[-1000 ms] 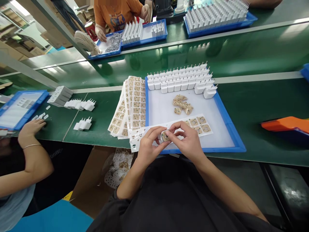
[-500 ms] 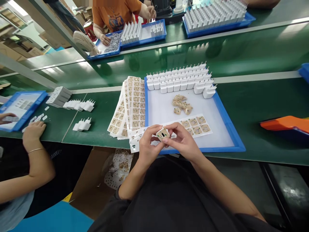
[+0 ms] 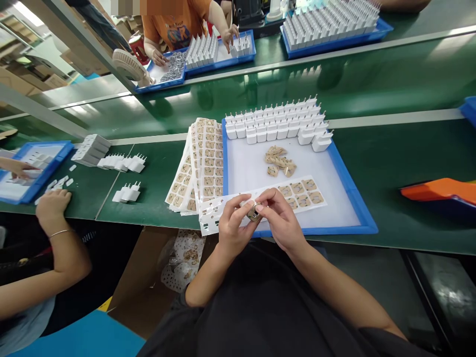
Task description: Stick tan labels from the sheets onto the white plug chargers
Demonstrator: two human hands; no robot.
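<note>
Between my two hands is a small white plug charger [image 3: 254, 213], its face covered by a tan sticker with a dark port slot. My left hand [image 3: 235, 223] grips its left side, fingers curled round it. The thumb and fingers of my right hand [image 3: 282, 218] pinch its right edge. Under my hands, a partly used sticker sheet [image 3: 316, 189] lies across the front of the blue-rimmed tray [image 3: 351, 196]. Crumpled tan sticker pieces [image 3: 279, 161] sit mid-tray. Rows of white plug chargers [image 3: 273, 130] stand at the tray's back, pins up.
Stacked sticker sheets [image 3: 208, 163] lie left of the tray. More white chargers [image 3: 127, 192] stand further left, near a co-worker's arm [image 3: 55, 213]. An orange bin [image 3: 442, 193] is at right. Across the bench, a person in orange [image 3: 186, 25] works at trays.
The charger has tilted and turned in my hands, so less of its stickered face shows. Across the bench, the co-worker's hand has moved down to the chargers in the tray.
</note>
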